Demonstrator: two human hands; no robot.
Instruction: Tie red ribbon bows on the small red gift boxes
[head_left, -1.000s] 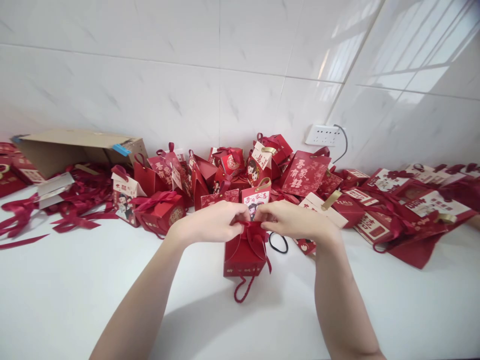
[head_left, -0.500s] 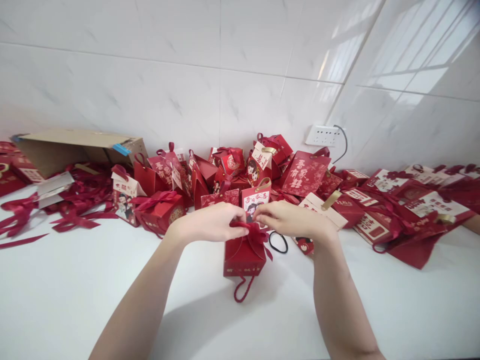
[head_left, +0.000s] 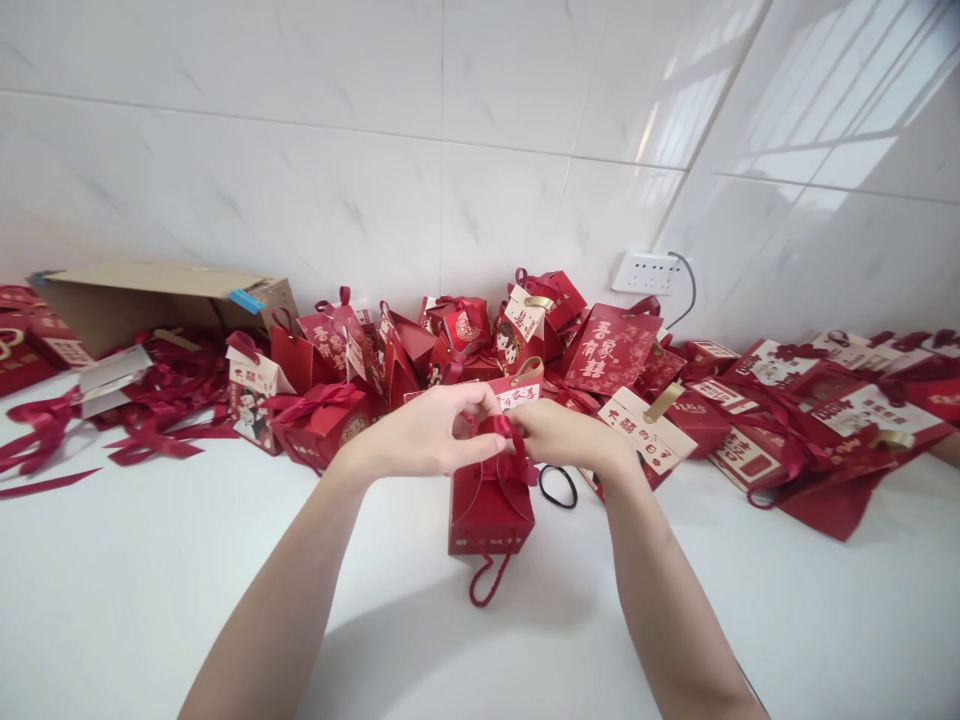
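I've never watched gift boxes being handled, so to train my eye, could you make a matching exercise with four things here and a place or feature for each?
1. Red box below the left hand and right hand
2. Black band
3. Cardboard box
4. White socket strip

A. Has a dark cable beside it
B. At the left, with blue tape on it
C. Twisted cord loop in front
D. Ring-shaped, flat on the white table

Pairs: 1-C, 2-D, 3-B, 4-A

2 hands, 1 blk loop
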